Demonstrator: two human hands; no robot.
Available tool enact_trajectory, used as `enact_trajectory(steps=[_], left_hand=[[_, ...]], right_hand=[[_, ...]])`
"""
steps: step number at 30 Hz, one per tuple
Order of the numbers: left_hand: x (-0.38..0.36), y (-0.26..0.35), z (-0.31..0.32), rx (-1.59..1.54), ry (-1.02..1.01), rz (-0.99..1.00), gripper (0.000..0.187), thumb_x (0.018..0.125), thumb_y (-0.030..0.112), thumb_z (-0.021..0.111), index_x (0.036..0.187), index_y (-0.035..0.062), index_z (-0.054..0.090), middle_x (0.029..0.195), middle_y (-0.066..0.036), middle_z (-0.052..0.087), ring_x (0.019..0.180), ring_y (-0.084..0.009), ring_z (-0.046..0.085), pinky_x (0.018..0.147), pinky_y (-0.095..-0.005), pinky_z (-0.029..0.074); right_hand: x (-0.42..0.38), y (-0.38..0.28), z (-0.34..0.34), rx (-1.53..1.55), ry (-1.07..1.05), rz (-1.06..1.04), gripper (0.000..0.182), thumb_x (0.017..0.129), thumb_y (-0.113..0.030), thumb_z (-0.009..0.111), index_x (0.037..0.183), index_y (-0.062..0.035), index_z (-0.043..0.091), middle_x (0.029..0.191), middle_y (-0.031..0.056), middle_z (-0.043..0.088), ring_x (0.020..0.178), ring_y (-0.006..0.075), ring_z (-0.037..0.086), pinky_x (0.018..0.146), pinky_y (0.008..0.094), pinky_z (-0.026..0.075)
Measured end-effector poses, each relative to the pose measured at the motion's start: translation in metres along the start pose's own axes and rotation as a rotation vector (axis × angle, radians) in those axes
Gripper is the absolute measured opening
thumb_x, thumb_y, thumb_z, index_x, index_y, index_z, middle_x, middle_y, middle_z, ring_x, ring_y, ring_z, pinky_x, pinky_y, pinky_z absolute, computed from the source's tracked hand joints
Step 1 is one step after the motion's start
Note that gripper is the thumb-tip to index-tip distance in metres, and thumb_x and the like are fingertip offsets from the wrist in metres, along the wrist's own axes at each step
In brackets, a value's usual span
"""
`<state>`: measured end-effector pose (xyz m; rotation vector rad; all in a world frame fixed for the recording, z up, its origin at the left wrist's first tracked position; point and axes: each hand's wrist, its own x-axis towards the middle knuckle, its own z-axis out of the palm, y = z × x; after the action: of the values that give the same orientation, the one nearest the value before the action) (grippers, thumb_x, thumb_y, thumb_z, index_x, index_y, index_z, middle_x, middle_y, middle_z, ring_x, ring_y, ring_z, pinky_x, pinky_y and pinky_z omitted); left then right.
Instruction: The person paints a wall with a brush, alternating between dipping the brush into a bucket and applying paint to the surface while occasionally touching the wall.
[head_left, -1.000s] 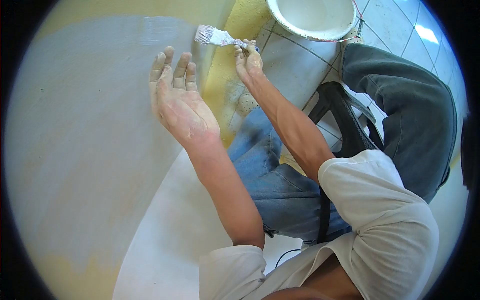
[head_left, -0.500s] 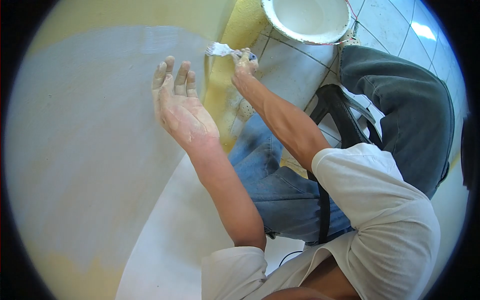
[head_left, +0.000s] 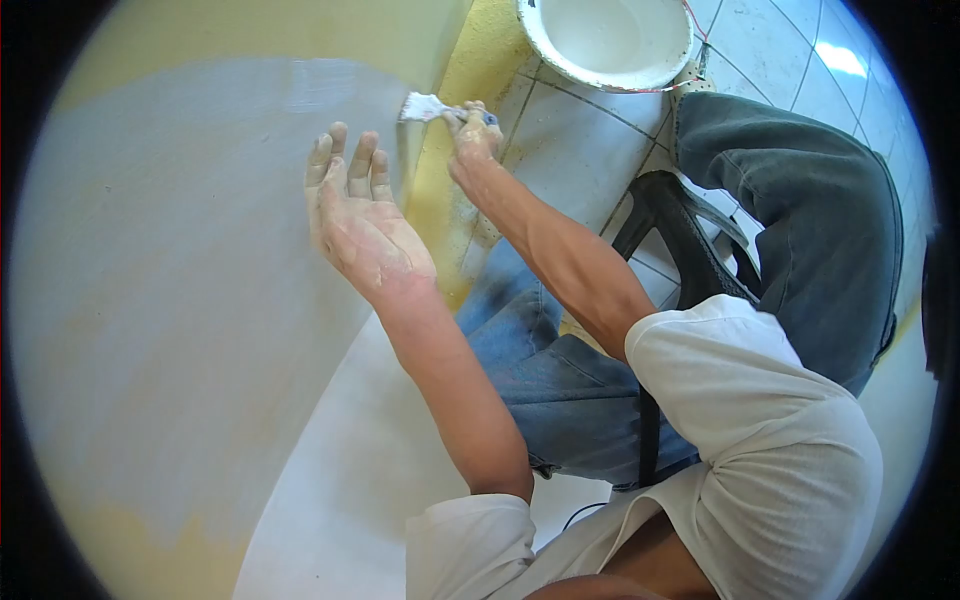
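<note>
At twelve o'clock, my right hand [head_left: 474, 140] grips the brush [head_left: 422, 107].
My left hand [head_left: 368, 225] is open, palm facing camera, at ten.

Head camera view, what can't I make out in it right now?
All in the head view:
- Enamel-like basin: far rim, cut off by the top edge.
- Paintbrush: part of the handle, hidden by the right hand.
- Thin black cable: one end, hidden behind the white shirt.

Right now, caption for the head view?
Right hand grips a white-smeared brush near a yellow surface partly coated grey; left hand open, palm toward the camera.
</note>
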<state>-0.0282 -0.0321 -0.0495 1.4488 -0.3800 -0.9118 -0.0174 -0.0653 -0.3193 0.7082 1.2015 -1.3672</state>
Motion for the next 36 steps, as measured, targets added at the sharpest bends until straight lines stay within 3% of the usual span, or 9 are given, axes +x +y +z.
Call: enact_trajectory(steps=[3, 6, 9, 12, 23, 26, 29, 30, 36], left_hand=[[-0.001, 0.0, -0.004, -0.005, 0.0, 0.002, 0.046, 0.101, 0.011, 0.055, 0.144, -0.0025, 0.046, 0.141, -0.015, 0.057, 0.124, -0.0288, 0.057, 0.11, -0.0408, 0.046], [-0.002, 0.002, 0.0, -0.002, -0.001, 0.007, 0.046, 0.101, 0.011, 0.056, 0.144, -0.0025, 0.046, 0.14, -0.015, 0.057, 0.124, -0.0288, 0.057, 0.11, -0.0408, 0.045], [-0.005, 0.003, 0.001, 0.008, 0.003, 0.003, 0.046, 0.101, 0.011, 0.056, 0.144, -0.0023, 0.046, 0.141, -0.015, 0.057, 0.125, -0.0287, 0.057, 0.111, -0.0406, 0.045], [-0.004, 0.001, 0.002, 0.011, 0.004, 0.006, 0.046, 0.101, 0.011, 0.056, 0.144, -0.0022, 0.047, 0.141, -0.014, 0.057, 0.125, -0.0287, 0.057, 0.111, -0.0404, 0.045], [-0.007, 0.015, -0.006, 0.131, 0.185, 0.421, 0.03, 0.1, 0.01, 0.049, 0.123, -0.0047, 0.062, 0.126, -0.015, 0.065, 0.102, -0.0262, 0.068, 0.091, -0.0381, 0.052], [-0.003, 0.022, -0.022, 0.194, 0.19, 0.436, 0.032, 0.1, 0.01, 0.049, 0.127, -0.0033, 0.059, 0.128, -0.015, 0.064, 0.108, -0.0287, 0.066, 0.096, -0.0402, 0.052], [0.004, 0.02, -0.032, 0.124, 0.195, 0.4, 0.031, 0.1, 0.01, 0.05, 0.127, -0.0035, 0.06, 0.128, -0.015, 0.064, 0.107, -0.0275, 0.067, 0.095, -0.04, 0.052], [0.004, 0.023, -0.032, 0.115, 0.199, 0.387, 0.031, 0.1, 0.01, 0.05, 0.126, -0.0036, 0.06, 0.128, -0.015, 0.064, 0.107, -0.0272, 0.067, 0.095, -0.0398, 0.052], [0.003, 0.033, -0.03, 0.108, 0.155, 0.429, 0.029, 0.1, 0.01, 0.05, 0.124, -0.0038, 0.061, 0.126, -0.015, 0.065, 0.103, -0.026, 0.07, 0.092, -0.0378, 0.053]], right_hand=[[-0.035, -0.028, 0.007, 0.078, -0.105, 0.029, 0.015, 0.109, -0.017, 0.055, 0.112, -0.0022, 0.057, 0.098, 0.0121, 0.064, 0.084, 0.0233, 0.069, 0.07, 0.0333, 0.064], [-0.026, -0.047, -0.015, 0.039, -0.173, 0.078, 0.02, 0.11, -0.02, 0.055, 0.111, -0.0005, 0.058, 0.1, 0.0109, 0.064, 0.078, 0.0187, 0.068, 0.07, 0.0271, 0.063], [-0.016, -0.043, -0.003, -0.105, 0.057, -0.071, 0.017, 0.109, -0.018, 0.056, 0.109, -0.0011, 0.059, 0.097, 0.0101, 0.065, 0.075, 0.018, 0.069, 0.068, 0.0272, 0.062], [-0.028, -0.036, 0.017, -0.09, 0.008, -0.109, 0.017, 0.109, -0.015, 0.055, 0.11, 0.0019, 0.059, 0.098, 0.0117, 0.066, 0.083, 0.0197, 0.069, 0.073, 0.0264, 0.063], [-0.212, -0.108, 0.075, -0.018, -0.479, -0.123, 0.022, 0.11, -0.02, 0.055, 0.112, 0.0025, 0.056, 0.094, 0.0109, 0.066, 0.073, 0.0188, 0.069, 0.07, 0.0278, 0.057], [-0.244, -0.131, 0.086, 0.062, -0.684, -0.187, 0.025, 0.11, -0.021, 0.054, 0.118, 0.0029, 0.052, 0.098, 0.0127, 0.066, 0.078, 0.0214, 0.071, 0.072, 0.0276, 0.057], [-0.228, -0.132, 0.087, 0.097, -0.7, -0.139, 0.03, 0.111, -0.025, 0.054, 0.12, 0.0035, 0.054, 0.106, 0.0124, 0.064, 0.089, 0.0225, 0.068, 0.079, 0.0311, 0.057], [-0.214, -0.124, 0.086, 0.113, -0.669, -0.137, 0.026, 0.11, -0.022, 0.055, 0.12, 0.0017, 0.052, 0.105, 0.0135, 0.066, 0.085, 0.02, 0.071, 0.072, 0.0259, 0.056], [-0.107, -0.073, 0.055, -0.094, -0.357, -0.32, 0.017, 0.109, -0.013, 0.055, 0.116, 0.0025, 0.055, 0.098, 0.0125, 0.066, 0.078, 0.0179, 0.069, 0.067, 0.0266, 0.057]])
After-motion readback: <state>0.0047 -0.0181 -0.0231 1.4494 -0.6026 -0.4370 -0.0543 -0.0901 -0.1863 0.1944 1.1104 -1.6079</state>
